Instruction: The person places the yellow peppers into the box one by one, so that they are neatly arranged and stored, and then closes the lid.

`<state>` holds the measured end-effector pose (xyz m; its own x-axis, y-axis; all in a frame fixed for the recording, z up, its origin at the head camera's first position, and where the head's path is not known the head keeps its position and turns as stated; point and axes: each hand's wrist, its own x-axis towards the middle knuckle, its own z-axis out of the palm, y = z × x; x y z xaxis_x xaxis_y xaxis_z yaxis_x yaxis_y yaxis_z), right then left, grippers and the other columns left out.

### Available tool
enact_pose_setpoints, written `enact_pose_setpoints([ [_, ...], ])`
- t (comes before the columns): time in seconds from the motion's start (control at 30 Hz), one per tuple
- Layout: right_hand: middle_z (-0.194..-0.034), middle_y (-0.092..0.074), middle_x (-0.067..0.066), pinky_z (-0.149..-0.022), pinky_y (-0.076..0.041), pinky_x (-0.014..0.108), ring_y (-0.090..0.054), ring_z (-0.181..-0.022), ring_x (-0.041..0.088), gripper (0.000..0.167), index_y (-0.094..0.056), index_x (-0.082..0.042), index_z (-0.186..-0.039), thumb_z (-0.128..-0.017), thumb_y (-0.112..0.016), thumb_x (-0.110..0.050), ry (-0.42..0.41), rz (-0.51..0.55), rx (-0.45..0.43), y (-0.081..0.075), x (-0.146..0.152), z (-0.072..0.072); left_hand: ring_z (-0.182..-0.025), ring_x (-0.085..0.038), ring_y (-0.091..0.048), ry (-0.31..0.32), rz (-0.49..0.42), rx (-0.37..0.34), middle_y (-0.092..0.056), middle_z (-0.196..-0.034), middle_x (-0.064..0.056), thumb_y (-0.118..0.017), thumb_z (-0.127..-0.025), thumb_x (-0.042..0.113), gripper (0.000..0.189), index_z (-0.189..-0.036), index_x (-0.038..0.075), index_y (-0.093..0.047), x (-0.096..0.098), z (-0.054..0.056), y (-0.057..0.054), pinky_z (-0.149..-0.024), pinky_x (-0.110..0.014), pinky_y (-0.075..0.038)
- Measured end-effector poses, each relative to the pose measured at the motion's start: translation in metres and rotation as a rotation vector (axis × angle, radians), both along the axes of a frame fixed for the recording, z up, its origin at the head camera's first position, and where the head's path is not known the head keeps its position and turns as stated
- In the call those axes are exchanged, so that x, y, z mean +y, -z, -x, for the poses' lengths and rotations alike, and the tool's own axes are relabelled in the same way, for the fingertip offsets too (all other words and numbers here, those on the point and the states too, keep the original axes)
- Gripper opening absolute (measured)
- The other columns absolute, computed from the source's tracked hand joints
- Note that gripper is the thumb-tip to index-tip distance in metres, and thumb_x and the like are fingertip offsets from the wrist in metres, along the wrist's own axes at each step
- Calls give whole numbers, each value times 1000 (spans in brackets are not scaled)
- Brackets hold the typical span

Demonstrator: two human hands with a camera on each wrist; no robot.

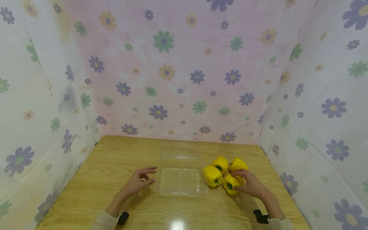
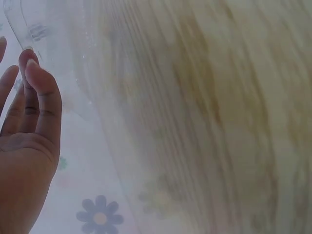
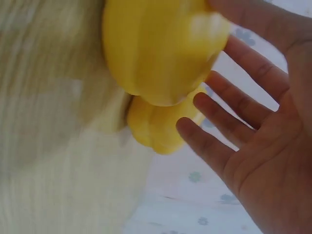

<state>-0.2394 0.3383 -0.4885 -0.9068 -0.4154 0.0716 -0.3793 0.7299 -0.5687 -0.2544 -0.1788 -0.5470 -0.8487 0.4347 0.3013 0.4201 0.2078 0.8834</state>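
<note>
Four yellow bell peppers with green stems lie grouped on the right: a front right pepper (image 1: pixel 229 189), a front left pepper (image 1: pixel 212 175), and two behind, one a back right pepper (image 1: pixel 239 164). My right hand (image 1: pixel 250 184) is at the front right pepper, thumb and forefinger on either side of it. In the right wrist view the other fingers (image 3: pixel 239 105) spread out straight beside that pepper (image 3: pixel 156 53). An open clear plastic box (image 1: pixel 180 181) with its lid laid back stands left of the peppers. Beside its left edge is my left hand (image 1: pixel 139 181), fingers relaxed and holding nothing.
The wooden table (image 1: pixel 115 156) carries the box and the peppers. A flowered cloth wall (image 1: pixel 178 64) stands behind it, with similar cloth walls along both sides. Black straps (image 1: pixel 260 217) sit at both wrists.
</note>
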Motion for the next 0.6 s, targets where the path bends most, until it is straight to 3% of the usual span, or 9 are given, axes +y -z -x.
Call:
enact_pose_setpoints([
  [0.23, -136, -61, 20, -97, -47, 70, -50, -129, 50, 52, -64, -6, -131, -89, -81, -30, 73, 124, -74, 18, 2, 0, -81, -14, -66, 24, -52, -65, -43, -151, -34, -70, -97, 8, 45, -135, -12, -58, 6, -4, 6, -57, -33, -59],
  [0.4, -134, -63, 17, -98, -50, 63, -55, -124, 45, 50, -64, -6, -130, -89, -81, -29, 106, 201, -72, 28, 1, -1, -88, -15, -66, 18, -67, -55, -42, -152, -33, -68, -97, 7, 45, -136, -13, -57, 10, -6, 9, -69, -30, -61],
  [0.6, -136, -62, 17, -96, -54, 54, -56, -124, 45, 55, -61, -6, -134, -88, -81, -29, 104, 230, -69, 35, 5, -2, -85, -14, -68, 36, -133, -53, -40, -149, -39, -69, -95, 1, 42, -131, -18, -57, 14, -7, 12, -64, -30, -61],
])
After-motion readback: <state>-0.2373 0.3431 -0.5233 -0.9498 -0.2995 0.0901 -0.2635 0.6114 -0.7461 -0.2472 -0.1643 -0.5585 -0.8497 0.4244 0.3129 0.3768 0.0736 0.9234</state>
